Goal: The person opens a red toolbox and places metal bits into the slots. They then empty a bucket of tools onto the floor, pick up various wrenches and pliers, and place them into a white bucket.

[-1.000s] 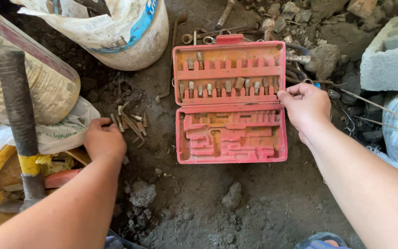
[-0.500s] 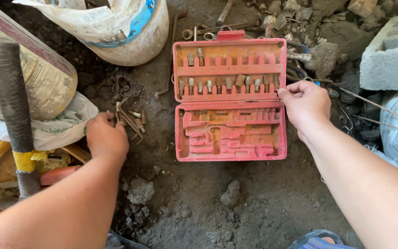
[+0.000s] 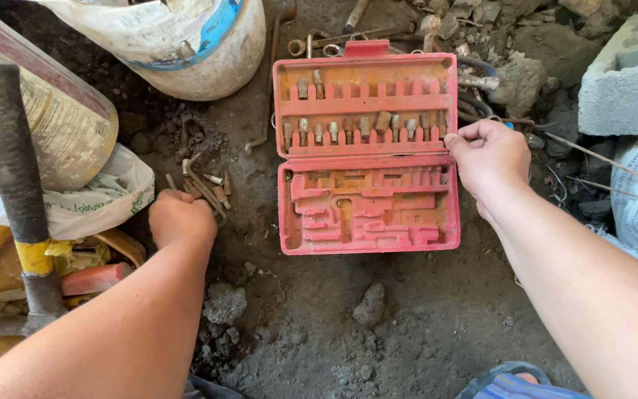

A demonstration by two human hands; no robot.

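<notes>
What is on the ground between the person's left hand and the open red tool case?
In the head view, a small scatter of rusty bits lies by the left hand; beyond them only bare dirt reaches the red case.

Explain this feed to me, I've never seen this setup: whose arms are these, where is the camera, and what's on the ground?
The camera sits on a person's head and looks down, so both bare arms are theirs. The right hand grips the right edge of an open red bit case lying on dirt; rusty bits fill its upper half. The left hand is closed over a small pile of loose rusty bits on the soil. Nearby are a hammer, a white bucket, a concrete block and wrenches.
</notes>
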